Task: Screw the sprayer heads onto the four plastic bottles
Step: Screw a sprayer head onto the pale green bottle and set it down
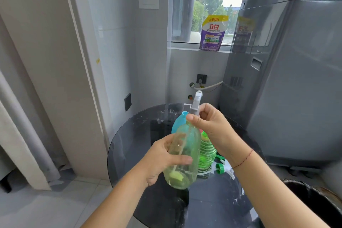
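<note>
My left hand (pixel 162 159) grips a clear pale-green plastic bottle (pixel 187 153), held tilted above the round dark glass table (pixel 140 135). A dip tube with a filter runs inside it. My right hand (pixel 209 124) is closed around a grey-white sprayer head (pixel 196 103) at the bottle's neck, nozzle pointing up and away. Behind the bottle stands a blue bottle (pixel 178 124). To its right is a bright green ribbed bottle (pixel 207 152). A green-and-white sprayer head (pixel 223 167) lies on the table under my right wrist.
A grey washing machine (pixel 286 79) stands close on the right. A detergent pouch (pixel 212 33) sits on the window sill. A dark bin (pixel 314 201) is at lower right. A wall and door frame (pixel 83 79) stand at the left.
</note>
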A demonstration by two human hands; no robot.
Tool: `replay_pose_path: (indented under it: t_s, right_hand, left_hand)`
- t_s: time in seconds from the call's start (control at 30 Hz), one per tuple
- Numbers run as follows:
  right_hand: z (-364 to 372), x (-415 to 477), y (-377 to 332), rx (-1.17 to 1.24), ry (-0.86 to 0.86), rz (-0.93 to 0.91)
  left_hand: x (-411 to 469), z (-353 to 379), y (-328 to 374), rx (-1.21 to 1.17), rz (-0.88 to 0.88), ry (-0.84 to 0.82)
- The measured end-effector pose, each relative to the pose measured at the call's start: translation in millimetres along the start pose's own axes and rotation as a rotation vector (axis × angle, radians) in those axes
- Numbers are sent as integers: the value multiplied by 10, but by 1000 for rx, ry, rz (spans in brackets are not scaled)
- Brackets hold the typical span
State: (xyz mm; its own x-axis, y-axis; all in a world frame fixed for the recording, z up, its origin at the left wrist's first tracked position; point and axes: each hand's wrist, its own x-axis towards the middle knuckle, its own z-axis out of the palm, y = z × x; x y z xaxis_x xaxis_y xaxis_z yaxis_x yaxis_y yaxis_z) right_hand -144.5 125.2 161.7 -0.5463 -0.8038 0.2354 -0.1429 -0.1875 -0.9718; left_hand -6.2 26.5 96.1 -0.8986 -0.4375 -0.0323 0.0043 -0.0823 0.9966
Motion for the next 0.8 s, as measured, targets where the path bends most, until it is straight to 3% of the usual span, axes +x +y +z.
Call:
replay_pose_path:
  t_s: [0.1,0.17,0.23,0.3,0.37,0.53,0.6,0.67,0.77,0.8]
  right_hand:
    - [111,-17,67,-1,229,-5]
    - [215,-30,108,3,282,-26]
    - [326,-25,139,-62,307,-74]
    - [381,-36,155,-105,310,-132]
    - [332,-39,146,-88,304,-157]
    - [4,-82,95,44,203,-154]
    - [-18,-101,81,44,140,-125]
    - [3,-95,102,18,134,-98]
    - [59,-84,103,-20,216,-75]
    - [62,-84,95,-18,228,-75]
  left_hand:
    - [8,271,14,300,88,409]
    - [5,445,12,495,180,635]
    - [5,569,4,558,230,777]
    - [-1,634,-15,509,261,815]
    - [-3,599,-28,437,258,692]
    - [9,131,17,-68,-115,-201]
    - [13,36,-29,-117,-181,-331]
    - [22,118,-99,-2,-119,-187]
    - [41,349,-203,320,62,342]
    - [32,413,-200,396,105,449]
